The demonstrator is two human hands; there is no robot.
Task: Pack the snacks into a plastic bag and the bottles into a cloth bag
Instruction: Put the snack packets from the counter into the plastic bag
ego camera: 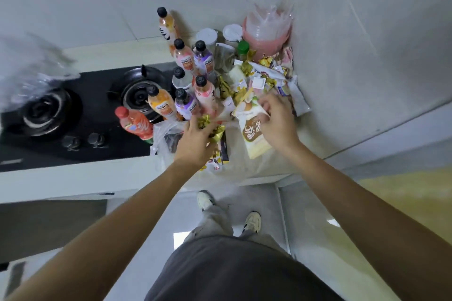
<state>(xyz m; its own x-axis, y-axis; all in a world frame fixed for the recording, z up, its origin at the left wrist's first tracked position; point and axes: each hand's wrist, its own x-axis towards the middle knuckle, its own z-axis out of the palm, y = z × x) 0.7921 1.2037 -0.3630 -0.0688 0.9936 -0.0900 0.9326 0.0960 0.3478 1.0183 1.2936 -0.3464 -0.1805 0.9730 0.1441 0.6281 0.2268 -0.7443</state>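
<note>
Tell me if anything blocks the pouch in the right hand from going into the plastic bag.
Nothing visible does. The right hand holds the cream-and-brown snack pouch right beside the plastic bag. Only the left hand, gripping gold-wrapped candies, hovers over the bag's mouth.

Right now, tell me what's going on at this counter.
A person stands at the kitchen counter packing snacks. The left hand grips gold-wrapped sweets over the open plastic bag, which already holds some packets. The right hand pinches the top of a cream and brown snack pouch. More snacks lie piled in the corner. The bottles stand unpacked beside the stove; no cloth bag is clearly visible.
</note>
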